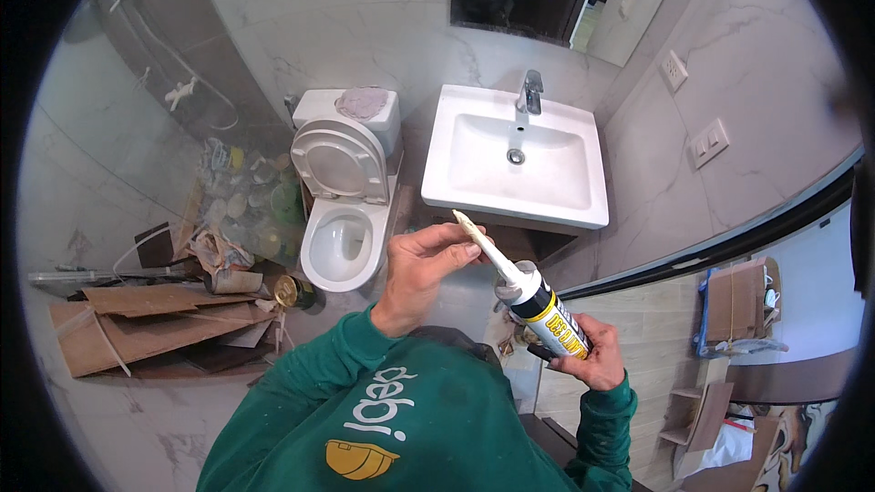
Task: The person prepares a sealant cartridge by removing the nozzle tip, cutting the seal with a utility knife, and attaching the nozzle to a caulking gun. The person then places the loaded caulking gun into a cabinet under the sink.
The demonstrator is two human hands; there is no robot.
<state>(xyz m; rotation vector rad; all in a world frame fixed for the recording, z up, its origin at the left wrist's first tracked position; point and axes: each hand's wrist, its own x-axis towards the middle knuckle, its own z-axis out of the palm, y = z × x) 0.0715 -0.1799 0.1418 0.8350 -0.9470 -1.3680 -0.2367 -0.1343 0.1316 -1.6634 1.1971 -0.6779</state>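
Note:
A sealant cartridge [552, 321], black, white and yellow with a long pale tapered nozzle, tilts up and to the left in front of my body. My right hand [594, 357] is wrapped round its lower end. A small black object [541, 353] sticks out by the right fingers; its kind is unclear. My left hand [428, 266] is closed in a pinch at the nozzle [488, 251], near its tip. Whitish residue shows on the nozzle. Both forearms are in green sleeves.
Ahead stands a white washbasin [474, 191] with a chrome tap [530, 91]. Left of it is a toilet [342, 241], lid up, with a cloth [362, 102] on its tank. Cardboard pieces [164, 328], a can [293, 292] and bagged bottles [251, 196] lie left. A doorway opens right.

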